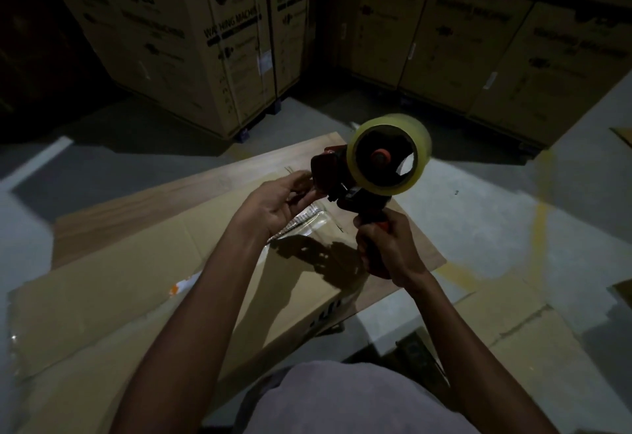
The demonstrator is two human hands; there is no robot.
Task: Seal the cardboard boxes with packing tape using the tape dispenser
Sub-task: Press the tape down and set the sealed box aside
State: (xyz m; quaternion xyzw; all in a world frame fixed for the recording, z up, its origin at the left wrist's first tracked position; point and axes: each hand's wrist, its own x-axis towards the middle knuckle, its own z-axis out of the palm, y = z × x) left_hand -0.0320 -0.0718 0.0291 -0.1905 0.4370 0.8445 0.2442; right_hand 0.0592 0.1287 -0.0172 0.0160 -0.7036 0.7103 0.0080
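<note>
A red and black tape dispenser (345,180) with a roll of clear yellowish tape (390,153) is held up in front of me. My right hand (390,245) grips its handle from below. My left hand (284,204) is at the dispenser's front end, fingers curled and pinching the loose end of the tape there. Below both hands lies a closed cardboard box (284,297) with a strip of clear tape (307,225) shining on its top seam.
Flattened cardboard sheets (102,290) lie on the grey concrete floor (496,201) around the box. Tall stacks of printed appliance cartons (191,40) stand close behind, on the left and right (513,40). The room is dim.
</note>
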